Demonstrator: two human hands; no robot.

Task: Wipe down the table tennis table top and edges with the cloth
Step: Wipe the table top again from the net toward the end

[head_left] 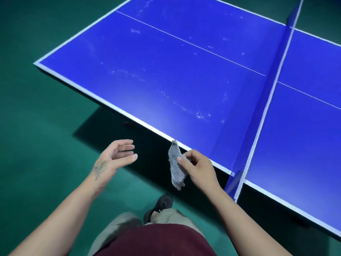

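The blue table tennis table [166,58] with white edge lines fills the upper part of the head view. Its top carries scattered white specks and streaks. My right hand [200,168] pinches a grey cloth [176,167] that hangs in the air just off the near side edge, its top corner close to the white edge line. My left hand [116,157] is open with fingers spread, palm turned toward the cloth, over the floor a little to the left of it. The blue net [267,100] with a white top band crosses the table at the right.
Green floor [36,126] surrounds the table. The table's dark shadow lies under the near edge, with a small red object [127,124] at its border. My shoe [162,202] and legs stand close to the table side near the net post.
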